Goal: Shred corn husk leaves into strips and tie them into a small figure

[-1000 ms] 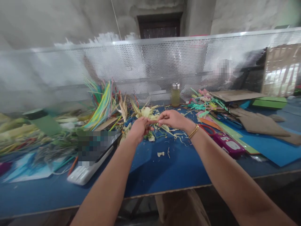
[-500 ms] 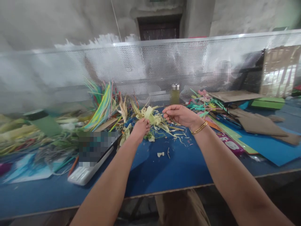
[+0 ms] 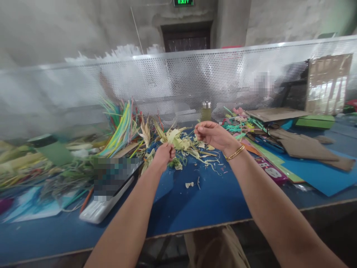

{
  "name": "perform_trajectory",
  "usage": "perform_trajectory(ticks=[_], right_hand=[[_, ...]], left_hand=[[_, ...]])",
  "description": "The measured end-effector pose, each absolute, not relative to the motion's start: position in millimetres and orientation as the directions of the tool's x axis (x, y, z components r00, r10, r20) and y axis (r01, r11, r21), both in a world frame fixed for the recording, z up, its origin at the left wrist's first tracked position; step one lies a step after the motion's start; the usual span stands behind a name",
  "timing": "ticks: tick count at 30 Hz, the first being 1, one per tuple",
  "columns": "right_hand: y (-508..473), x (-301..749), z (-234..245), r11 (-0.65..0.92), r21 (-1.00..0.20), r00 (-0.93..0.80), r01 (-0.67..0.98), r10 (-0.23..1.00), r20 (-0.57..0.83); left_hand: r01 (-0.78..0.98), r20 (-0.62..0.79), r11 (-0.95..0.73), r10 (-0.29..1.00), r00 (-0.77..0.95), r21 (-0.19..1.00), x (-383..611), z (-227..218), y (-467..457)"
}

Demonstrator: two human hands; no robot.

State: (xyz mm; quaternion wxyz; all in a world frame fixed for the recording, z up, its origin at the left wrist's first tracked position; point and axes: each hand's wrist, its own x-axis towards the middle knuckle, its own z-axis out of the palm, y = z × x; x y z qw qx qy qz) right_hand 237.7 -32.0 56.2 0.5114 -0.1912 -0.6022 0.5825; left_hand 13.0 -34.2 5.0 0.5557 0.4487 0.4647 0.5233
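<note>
My left hand [image 3: 164,153] is closed on a pale yellow-green corn husk piece [image 3: 173,136] over the blue table [image 3: 195,201]. My right hand [image 3: 212,134], with a gold bracelet on the wrist, is pinched shut on a thin strip of husk and is held a little to the right of and above the left hand. Under and behind both hands lies a heap of torn husk scraps [image 3: 195,150]. Small bits [image 3: 190,184] lie on the blue surface nearer to me.
A bundle of coloured strips [image 3: 122,124] lies to the left, beside a green jar [image 3: 51,149] and a white flat device [image 3: 104,203]. A small bottle [image 3: 205,111] stands before the perforated metal screen [image 3: 178,82]. Brown card, green and blue sheets and a pink case [image 3: 272,172] lie right.
My hands were touching at the fingertips; they have since parted. The right hand has drawn up and to the right with a husk strip, while the left stays on the husk piece.
</note>
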Motion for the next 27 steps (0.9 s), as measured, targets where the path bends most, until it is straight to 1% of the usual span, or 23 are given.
perform_trajectory(ticks=[2, 4, 7, 9, 10, 11, 13, 14, 15, 17, 19, 23, 25, 27], right_hand=[[-31.5, 239.9, 58.8, 0.286, -0.877, -0.343, -0.386, 0.838, 0.424], [-31.0, 243.3, 62.3, 0.325, -0.865, -0.301, -0.382, 0.842, 0.449], [-30.8, 245.0, 65.1, 0.381, -0.873, -0.28, -0.303, 0.84, 0.464], [-31.0, 241.2, 63.1, 0.418, -0.897, -0.285, -0.146, 0.85, 0.443], [-31.0, 237.9, 60.9, 0.437, -0.899, -0.294, -0.022, 0.857, 0.423], [-31.0, 233.9, 58.0, 0.465, -0.877, -0.297, 0.122, 0.86, 0.415], [-30.8, 225.4, 51.6, 0.53, -0.752, -0.325, 0.392, 0.844, 0.426], [-30.8, 221.4, 48.5, 0.556, -0.675, -0.344, 0.485, 0.831, 0.438], [-31.1, 217.8, 45.8, 0.577, -0.61, -0.366, 0.543, 0.817, 0.446], [-32.5, 212.2, 41.8, 0.601, -0.536, -0.403, 0.593, 0.798, 0.449], [-35.0, 208.2, 39.7, 0.61, -0.499, -0.423, 0.616, 0.79, 0.444], [-40.5, 200.7, 36.8, 0.607, -0.395, -0.409, 0.69, 0.776, 0.479], [-41.9, 196.3, 34.7, 0.607, -0.366, -0.409, 0.705, 0.77, 0.489], [-42.4, 191.9, 32.4, 0.613, -0.37, -0.419, 0.698, 0.769, 0.482]], left_hand=[[-0.11, -0.072, 0.068, 0.997, -0.027, 0.992, 15.5, 9.9, -38.0], [-0.111, -0.074, 0.072, 0.997, -0.013, 0.991, 15.9, 14.0, -39.9], [-0.134, -0.05, 0.049, 0.999, -0.005, 0.99, 13.9, 17.2, -40.0], [-0.146, -0.045, 0.039, 0.998, -0.041, 0.989, 12.9, 17.7, -39.6], [-0.155, -0.044, 0.034, 0.997, -0.06, 0.987, 12.9, 17.7, -39.6], [-0.166, -0.041, 0.028, 0.996, -0.074, 0.986, 13.3, 17.7, -39.7], [-0.183, -0.028, 0.013, 0.996, -0.079, 0.983, 15.2, 17.7, -40.9], [-0.181, -0.017, 0.003, 0.997, -0.074, 0.983, 16.7, 17.8, -41.9], [-0.168, 0.0, -0.012, 0.997, -0.072, 0.986, 18.4, 18.2, -43.2], [-0.119, 0.037, -0.046, 0.996, -0.075, 0.992, 22.2, 19.4, -46.1], [-0.064, 0.066, -0.072, 0.995, -0.077, 0.995, 26.0, 20.6, -48.9], [0.004, 0.086, -0.086, 0.994, -0.065, 0.996, 32.7, 19.8, -52.8], [0.036, 0.094, -0.092, 0.994, -0.06, 0.995, 35.8, 17.3, -53.5], [0.072, 0.1, -0.097, 0.994, -0.042, 0.993, 38.5, 13.8, -53.1]])
